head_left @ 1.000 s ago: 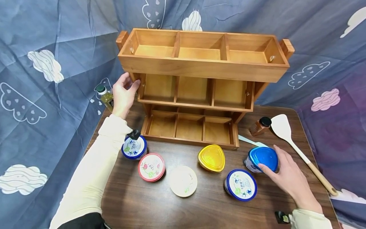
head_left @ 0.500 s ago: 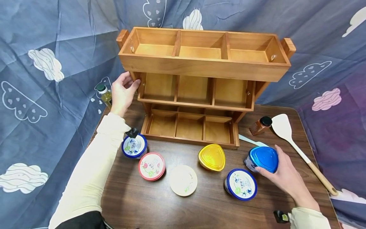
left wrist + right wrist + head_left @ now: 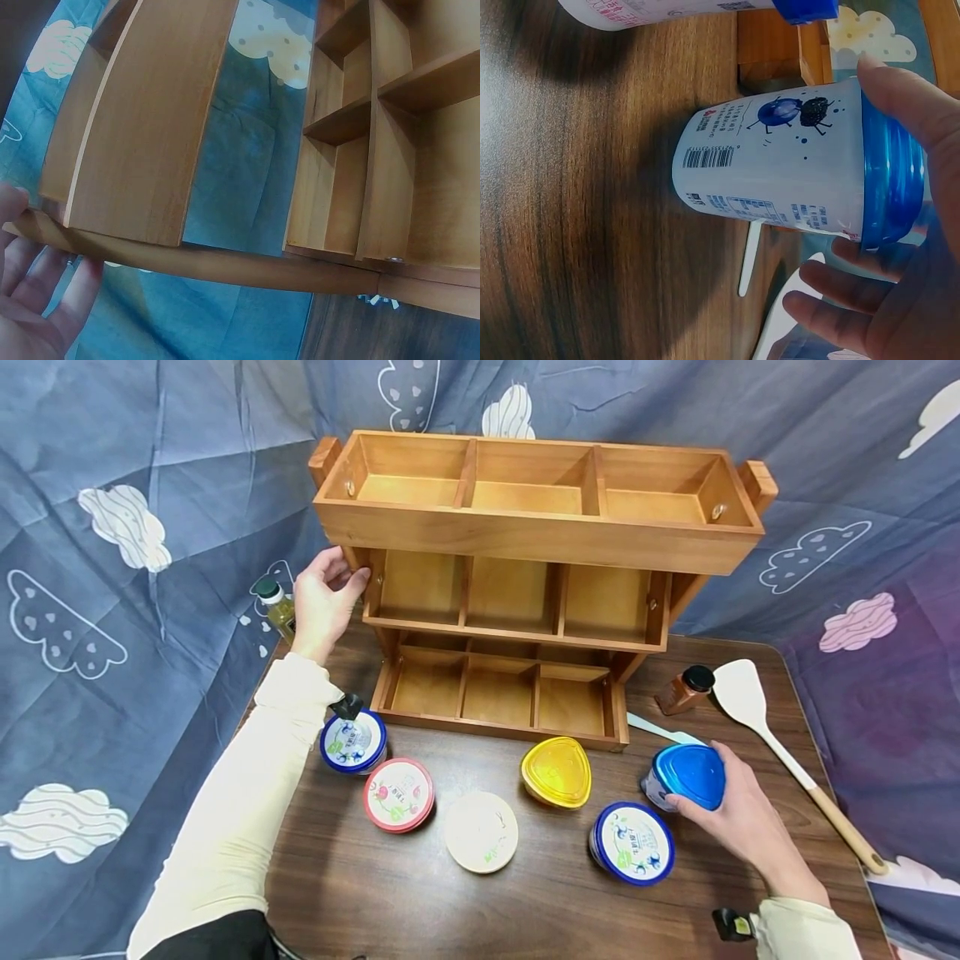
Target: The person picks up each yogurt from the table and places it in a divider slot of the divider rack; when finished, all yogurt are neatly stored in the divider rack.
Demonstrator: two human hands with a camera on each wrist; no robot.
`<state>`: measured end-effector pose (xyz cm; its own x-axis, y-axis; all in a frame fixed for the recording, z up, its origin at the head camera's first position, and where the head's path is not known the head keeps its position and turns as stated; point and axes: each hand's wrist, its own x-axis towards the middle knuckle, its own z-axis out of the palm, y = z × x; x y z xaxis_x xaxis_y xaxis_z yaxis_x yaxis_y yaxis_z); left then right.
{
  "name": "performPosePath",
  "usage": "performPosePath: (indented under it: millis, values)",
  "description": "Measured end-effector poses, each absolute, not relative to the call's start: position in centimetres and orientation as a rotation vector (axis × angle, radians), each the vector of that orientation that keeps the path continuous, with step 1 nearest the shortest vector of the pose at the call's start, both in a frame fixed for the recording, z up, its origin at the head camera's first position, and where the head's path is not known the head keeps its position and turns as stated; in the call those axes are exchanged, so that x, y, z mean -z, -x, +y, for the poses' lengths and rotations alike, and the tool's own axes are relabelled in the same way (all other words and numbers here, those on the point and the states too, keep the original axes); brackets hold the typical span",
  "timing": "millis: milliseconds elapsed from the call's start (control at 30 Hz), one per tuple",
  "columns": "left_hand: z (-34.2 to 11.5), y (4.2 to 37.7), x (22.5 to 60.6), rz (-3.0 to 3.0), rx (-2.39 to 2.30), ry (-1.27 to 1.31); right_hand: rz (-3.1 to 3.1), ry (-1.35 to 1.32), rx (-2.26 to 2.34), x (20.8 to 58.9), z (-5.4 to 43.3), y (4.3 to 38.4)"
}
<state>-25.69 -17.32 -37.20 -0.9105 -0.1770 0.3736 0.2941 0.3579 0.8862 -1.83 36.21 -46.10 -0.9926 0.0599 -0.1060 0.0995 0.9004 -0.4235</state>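
My left hand (image 3: 322, 606) grips the left side post of a three-tier wooden rack (image 3: 536, 539), with fingers curled behind the post in the left wrist view. At the right, my right hand (image 3: 750, 818) holds a white tub (image 3: 772, 161) by its blue lid (image 3: 690, 775), thumb on one side and fingers on the other; the tub stands on the table. Close to this hand is a round blue-rimmed tub (image 3: 633, 843). A yellow-lidded tub (image 3: 557, 772) stands further left.
A cream-lidded tub (image 3: 482, 832), a red-lidded tub (image 3: 399, 795) and another blue-rimmed tub (image 3: 355, 742) line the left front. A dark-capped jar (image 3: 684, 690), pale blue knife (image 3: 663, 729) and white spatula (image 3: 787, 752) lie right. A green-capped bottle (image 3: 275, 608) stands behind my left hand.
My right hand has shifted slightly left and settled closer around the blue lid. My left hand keeps its grip on the rack post, and the tubs stay in place.
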Motion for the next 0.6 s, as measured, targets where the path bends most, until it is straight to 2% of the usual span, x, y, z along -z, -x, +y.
performPosePath:
  millis: [600]
  values:
    - [-17.44,25.76,37.29,-2.242,1.546,0.091,3.017,-0.131,0.772,45.91,36.03,1.83]
